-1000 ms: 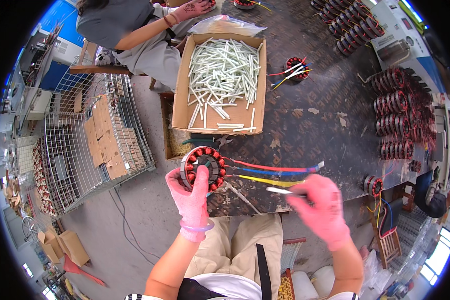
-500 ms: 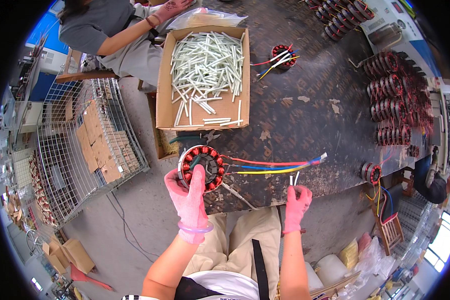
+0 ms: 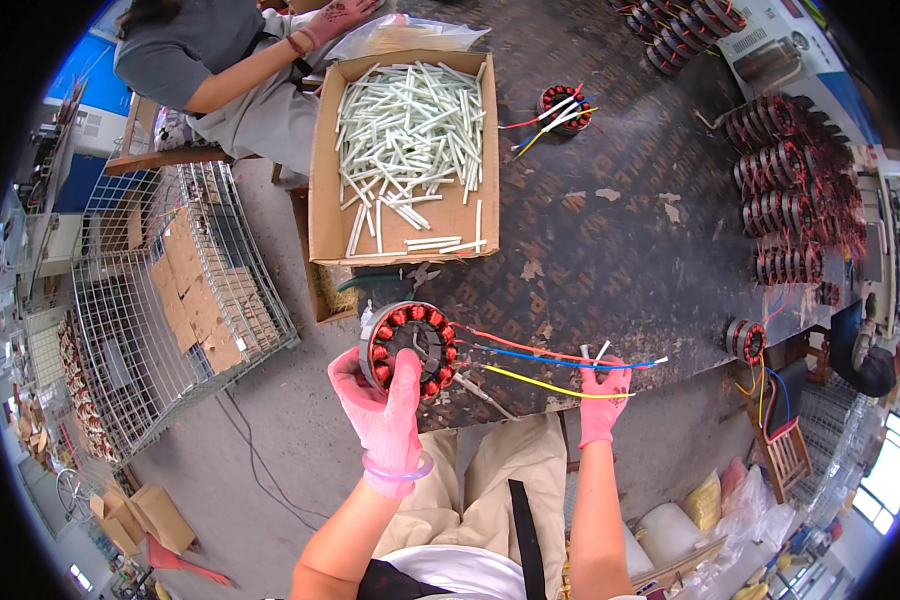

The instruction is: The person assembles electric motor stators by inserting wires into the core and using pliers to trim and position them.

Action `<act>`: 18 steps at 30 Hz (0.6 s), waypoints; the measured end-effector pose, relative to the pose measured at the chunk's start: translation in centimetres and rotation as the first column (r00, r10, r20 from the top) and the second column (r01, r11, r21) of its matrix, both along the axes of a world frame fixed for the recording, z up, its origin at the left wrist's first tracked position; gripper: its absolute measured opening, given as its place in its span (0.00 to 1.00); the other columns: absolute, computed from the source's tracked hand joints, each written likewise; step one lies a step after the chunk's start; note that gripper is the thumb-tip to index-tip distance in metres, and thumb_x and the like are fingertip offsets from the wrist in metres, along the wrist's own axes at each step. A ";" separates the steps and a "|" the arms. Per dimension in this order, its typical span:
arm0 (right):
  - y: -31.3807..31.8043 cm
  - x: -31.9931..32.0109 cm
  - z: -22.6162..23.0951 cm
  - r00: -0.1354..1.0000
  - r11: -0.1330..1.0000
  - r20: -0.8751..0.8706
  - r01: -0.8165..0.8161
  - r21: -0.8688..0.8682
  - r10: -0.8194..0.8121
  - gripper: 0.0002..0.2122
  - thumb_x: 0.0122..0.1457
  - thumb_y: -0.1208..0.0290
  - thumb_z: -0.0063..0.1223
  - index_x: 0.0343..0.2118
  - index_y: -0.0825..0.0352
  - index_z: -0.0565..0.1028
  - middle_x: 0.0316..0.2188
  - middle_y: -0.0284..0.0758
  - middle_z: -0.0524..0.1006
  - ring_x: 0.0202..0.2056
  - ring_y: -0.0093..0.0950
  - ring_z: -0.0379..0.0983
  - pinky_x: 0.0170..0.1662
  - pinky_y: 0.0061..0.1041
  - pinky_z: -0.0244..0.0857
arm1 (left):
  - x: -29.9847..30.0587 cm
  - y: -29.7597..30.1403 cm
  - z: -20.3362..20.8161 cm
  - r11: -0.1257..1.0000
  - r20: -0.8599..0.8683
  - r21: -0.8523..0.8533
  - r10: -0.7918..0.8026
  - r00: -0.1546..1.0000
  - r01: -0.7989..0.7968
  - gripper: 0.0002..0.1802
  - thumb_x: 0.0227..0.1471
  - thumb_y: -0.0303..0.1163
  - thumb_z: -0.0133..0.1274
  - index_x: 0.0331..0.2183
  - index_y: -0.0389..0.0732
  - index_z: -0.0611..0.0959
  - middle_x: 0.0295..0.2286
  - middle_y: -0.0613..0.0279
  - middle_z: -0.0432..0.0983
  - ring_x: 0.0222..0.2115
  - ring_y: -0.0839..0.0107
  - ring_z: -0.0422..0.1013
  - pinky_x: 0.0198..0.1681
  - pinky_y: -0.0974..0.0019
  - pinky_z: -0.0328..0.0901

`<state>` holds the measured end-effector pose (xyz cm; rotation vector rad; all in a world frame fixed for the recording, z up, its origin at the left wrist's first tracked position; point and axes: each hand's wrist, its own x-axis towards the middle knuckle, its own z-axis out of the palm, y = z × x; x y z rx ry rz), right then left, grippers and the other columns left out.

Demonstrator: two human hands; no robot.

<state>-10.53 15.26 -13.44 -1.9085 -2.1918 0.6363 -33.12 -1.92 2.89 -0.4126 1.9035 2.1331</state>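
Note:
My left hand, in a pink glove, grips a motor stator by its rim, thumb over the front. The stator is a ring with red copper windings. From it a red wire, a blue wire and a yellow wire stretch right, spread apart. Among their free ends is my right hand, also gloved in pink, its fingers closed on short white sleeves that stick up from the fingertips. Whether those fingers also pinch a wire, I cannot tell.
Beyond the stator, a cardboard box holds many white sleeves. Pliers lie at its near edge. Another wired stator sits on the dark table; rows of stators stand right. A co-worker's gloved hand is far left.
The red, blue and yellow wires, bunched before, have fanned out. My right hand has risen slightly to meet their ends. The stator has shifted a little right and nearer.

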 end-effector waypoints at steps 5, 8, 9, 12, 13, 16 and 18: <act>1.1 -0.8 0.8 0.971 0.975 0.092 -0.222 -0.018 0.223 0.12 0.46 0.63 0.61 0.30 0.64 0.76 0.30 0.37 0.76 0.36 0.38 0.73 0.39 0.37 0.65 | 0.4 -0.6 0.8 0.996 0.000 0.023 -0.086 0.996 0.086 0.17 0.53 0.33 0.56 0.42 0.42 0.68 0.33 0.70 0.66 0.32 0.82 0.60 0.37 0.76 0.60; 1.8 -0.9 0.6 0.945 0.963 0.189 -0.256 -0.086 0.268 0.11 0.47 0.61 0.59 0.30 0.62 0.75 0.30 0.36 0.75 0.35 0.36 0.73 0.37 0.37 0.64 | 0.3 -0.9 0.1 0.991 0.058 0.070 -0.114 0.992 0.110 0.15 0.55 0.36 0.53 0.41 0.43 0.68 0.31 0.71 0.65 0.31 0.80 0.61 0.37 0.75 0.60; 1.8 -0.8 0.6 0.933 0.957 0.213 -0.281 -0.070 0.290 0.11 0.48 0.61 0.59 0.30 0.62 0.75 0.30 0.36 0.75 0.34 0.36 0.73 0.37 0.37 0.64 | 0.3 -0.9 0.1 0.988 0.107 0.119 -0.115 0.988 0.102 0.16 0.55 0.34 0.54 0.42 0.42 0.67 0.33 0.69 0.66 0.33 0.80 0.62 0.38 0.74 0.61; 1.6 -0.9 0.6 0.925 0.949 0.216 -0.312 -0.044 0.314 0.12 0.48 0.63 0.58 0.33 0.62 0.74 0.30 0.36 0.75 0.34 0.37 0.73 0.36 0.37 0.65 | 0.4 -1.0 0.8 0.968 0.233 0.240 -0.124 0.964 0.067 0.17 0.55 0.32 0.54 0.43 0.40 0.66 0.36 0.65 0.67 0.37 0.79 0.65 0.41 0.72 0.64; 1.4 -0.9 0.7 0.940 0.956 0.177 -0.289 -0.042 0.292 0.12 0.48 0.64 0.58 0.34 0.62 0.74 0.30 0.36 0.75 0.34 0.37 0.73 0.36 0.37 0.66 | 0.6 -1.0 1.1 0.961 0.266 0.271 -0.130 0.955 0.056 0.17 0.55 0.32 0.54 0.43 0.40 0.66 0.36 0.65 0.67 0.37 0.79 0.65 0.42 0.72 0.64; 1.2 -0.9 0.7 0.961 0.964 0.082 -0.264 -0.020 0.265 0.13 0.48 0.66 0.58 0.37 0.61 0.73 0.31 0.36 0.74 0.33 0.37 0.73 0.35 0.37 0.67 | 0.7 -0.6 2.0 0.956 0.348 0.291 -0.146 0.926 0.042 0.17 0.55 0.32 0.54 0.44 0.40 0.66 0.37 0.65 0.68 0.37 0.79 0.65 0.43 0.72 0.65; 1.6 -0.8 0.5 0.938 0.949 0.144 -0.314 -0.027 0.314 0.13 0.47 0.66 0.58 0.37 0.62 0.73 0.31 0.35 0.74 0.33 0.37 0.73 0.35 0.37 0.67 | 0.9 -0.6 2.0 0.963 0.346 0.263 -0.145 0.927 0.052 0.18 0.55 0.32 0.54 0.44 0.39 0.66 0.37 0.64 0.68 0.37 0.79 0.65 0.43 0.72 0.65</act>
